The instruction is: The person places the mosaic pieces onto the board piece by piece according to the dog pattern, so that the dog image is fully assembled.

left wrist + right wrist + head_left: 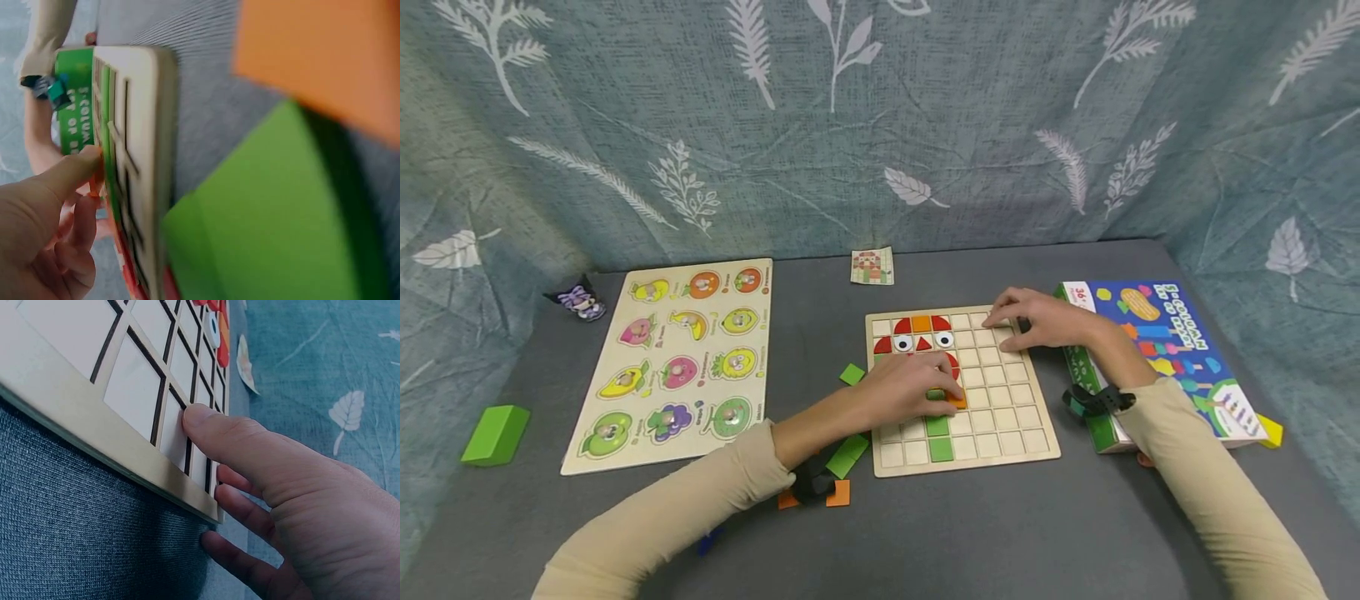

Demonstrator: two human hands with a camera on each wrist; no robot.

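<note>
My left hand [906, 387] is over the lower middle of a wooden grid board [1048, 442]. Its fingertips pinch a small orange tile [957, 400] at a cell beside a column of green square tiles [937, 427]. Above that hand, red tiles [940, 324] and round eye tiles [943, 339] lie in the upper-left cells; the hand hides part of this pattern. My right hand [1048, 321] rests at the board's upper right corner with loosely bent fingers, holding nothing. In the right wrist view, its thumb [203, 419] touches the board's edge cells.
Loose green tiles [847, 456] and orange tiles [838, 493] lie left of the board. Farther left is a fruit puzzle board [568, 458]; a green block [495, 435] lies beyond. A pattern card [872, 267] lies behind the grid. A blue toy box [1165, 358] stands right.
</note>
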